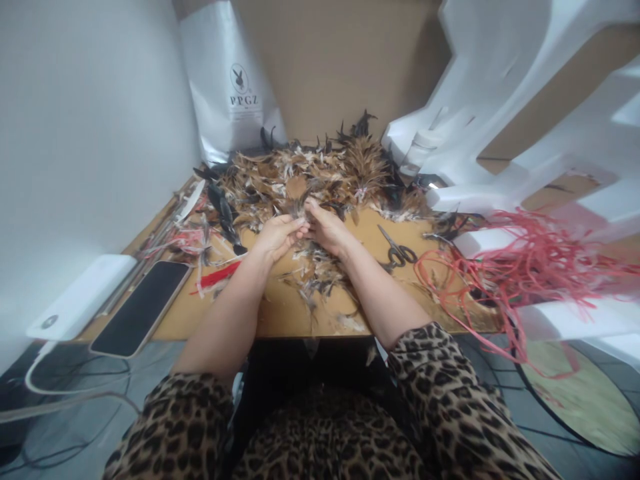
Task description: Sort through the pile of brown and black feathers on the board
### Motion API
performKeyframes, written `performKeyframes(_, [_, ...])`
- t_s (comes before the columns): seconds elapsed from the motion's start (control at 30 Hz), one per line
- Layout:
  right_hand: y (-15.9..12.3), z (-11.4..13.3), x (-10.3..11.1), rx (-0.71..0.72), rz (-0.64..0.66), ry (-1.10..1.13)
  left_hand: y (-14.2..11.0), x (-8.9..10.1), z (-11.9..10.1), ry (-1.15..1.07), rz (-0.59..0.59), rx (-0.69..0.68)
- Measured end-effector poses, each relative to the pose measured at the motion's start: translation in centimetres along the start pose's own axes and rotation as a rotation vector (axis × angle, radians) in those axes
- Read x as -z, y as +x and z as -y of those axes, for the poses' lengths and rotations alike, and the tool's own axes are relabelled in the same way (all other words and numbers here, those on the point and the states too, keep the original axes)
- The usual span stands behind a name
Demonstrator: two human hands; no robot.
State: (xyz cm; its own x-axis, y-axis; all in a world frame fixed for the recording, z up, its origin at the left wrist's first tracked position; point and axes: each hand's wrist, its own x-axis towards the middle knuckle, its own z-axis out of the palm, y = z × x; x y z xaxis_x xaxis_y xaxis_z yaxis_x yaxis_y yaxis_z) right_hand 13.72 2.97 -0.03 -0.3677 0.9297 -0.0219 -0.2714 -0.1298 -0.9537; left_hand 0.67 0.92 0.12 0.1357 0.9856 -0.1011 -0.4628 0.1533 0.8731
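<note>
My left hand (281,235) and my right hand (327,229) meet over the middle of the table, fingers closed around the base of a small bunch of feathers (296,189). The bunch's brown tips point up and away from me. Which fingers press where is partly hidden. Behind my hands spreads a large pile of brown and black feathers (250,173), with a fuller brown bundle (367,167) at its right. Loose feathers (320,270) lie beneath my wrists. To the right of my right hand rest dark-handled scissors (397,251), their blades apart.
On the left lie a phone (143,310), a white power bank (83,293) with a cable and a red strip (219,275). Tangled pink-red ribbon (540,267) hangs over the right edge. A silver bag (230,87) and a jar (420,150) stand at the back.
</note>
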Motion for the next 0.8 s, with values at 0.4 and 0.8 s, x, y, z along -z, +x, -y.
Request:
performKeyframes(0.4, [0.27,-0.09,0.07,0.084,-0.23,0.01,0.12,0.13,0.0,0.131,-0.083,-0.109])
performKeyframes(0.8, [0.2,-0.02,0.21,0.161,-0.258,-0.176,-0.06,0.52,-0.13,0.124,0.027,0.015])
